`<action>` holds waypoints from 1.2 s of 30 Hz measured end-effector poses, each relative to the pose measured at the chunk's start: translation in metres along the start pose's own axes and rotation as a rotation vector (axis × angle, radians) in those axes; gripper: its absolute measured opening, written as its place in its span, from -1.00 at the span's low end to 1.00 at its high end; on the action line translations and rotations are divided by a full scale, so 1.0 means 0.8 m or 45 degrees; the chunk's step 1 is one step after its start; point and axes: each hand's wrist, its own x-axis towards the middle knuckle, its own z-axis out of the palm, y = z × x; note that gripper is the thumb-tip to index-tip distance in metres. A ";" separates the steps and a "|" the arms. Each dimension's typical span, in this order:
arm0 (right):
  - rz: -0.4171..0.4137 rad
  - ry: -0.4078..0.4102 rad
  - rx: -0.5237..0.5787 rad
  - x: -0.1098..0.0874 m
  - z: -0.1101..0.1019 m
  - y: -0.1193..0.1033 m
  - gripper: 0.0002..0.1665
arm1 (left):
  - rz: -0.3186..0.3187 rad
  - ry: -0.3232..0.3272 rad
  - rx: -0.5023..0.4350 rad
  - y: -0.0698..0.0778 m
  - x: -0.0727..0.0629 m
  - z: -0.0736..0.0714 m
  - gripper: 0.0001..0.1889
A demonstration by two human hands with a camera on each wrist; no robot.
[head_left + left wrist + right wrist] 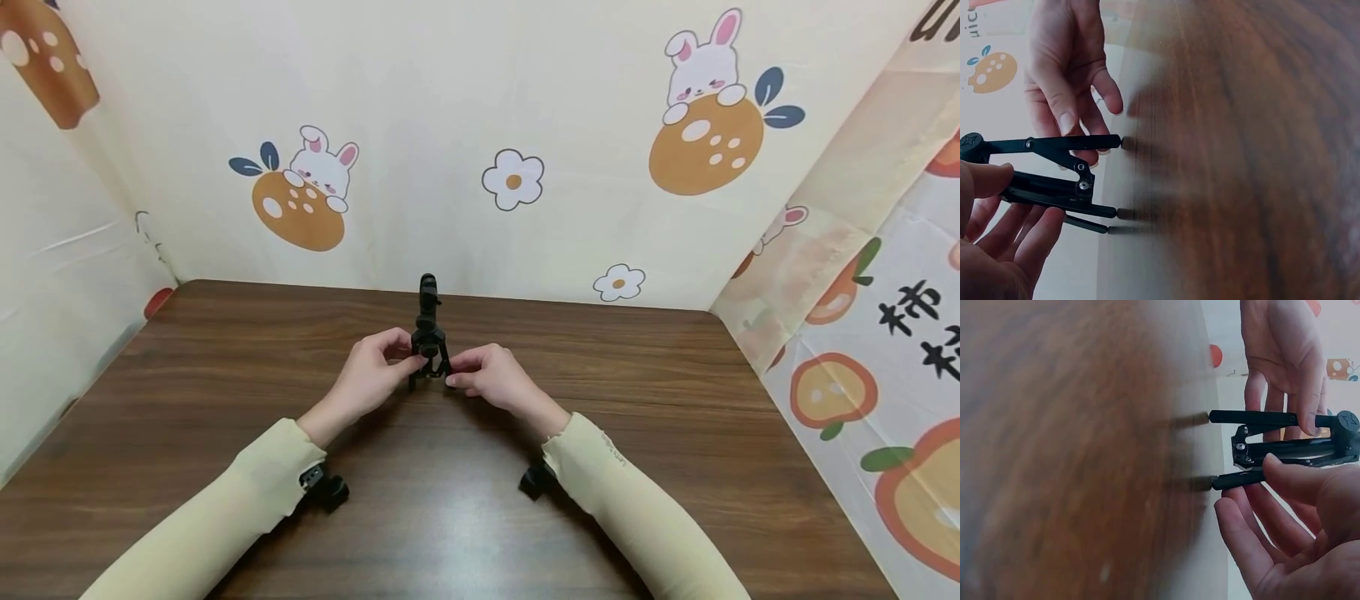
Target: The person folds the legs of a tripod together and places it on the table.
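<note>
A small black tripod (428, 333) stands upright near the table's far edge, its short legs spread and a dark head on top. My left hand (378, 367) grips it from the left, thumb across the leg assembly and fingers behind. In the left wrist view, the left thumb (991, 179) lies near the upper hub, and the leg tips point at the tabletop. From the other side, my right hand (495, 379) pinches the right leg low down. The right wrist view shows the right thumb (1291, 475) against that leg (1238, 480), with fingers curled beneath.
The brown wood-grain table (465, 517) reflects light in front. Behind it hangs a pale cloth (435, 100) printed with rabbits, fruit and flowers. More printed cloth (885, 350) lines the right side. A small black camera (327, 490) is strapped at the left wrist.
</note>
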 end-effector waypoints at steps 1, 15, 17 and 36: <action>-0.012 -0.007 -0.012 0.001 0.001 0.000 -0.75 | -0.001 -0.003 0.004 0.000 0.000 0.000 -0.91; -0.136 -0.043 -0.301 0.010 0.001 -0.002 -0.86 | 0.000 -0.074 -0.010 0.004 -0.001 -0.003 -0.93; -0.169 -0.035 -0.332 0.011 0.001 -0.002 -0.86 | -0.005 -0.090 -0.014 0.004 -0.001 -0.004 -0.91; -0.346 -0.018 -0.514 0.018 -0.001 0.000 -0.92 | 0.063 -0.158 0.040 0.007 0.002 -0.003 -0.92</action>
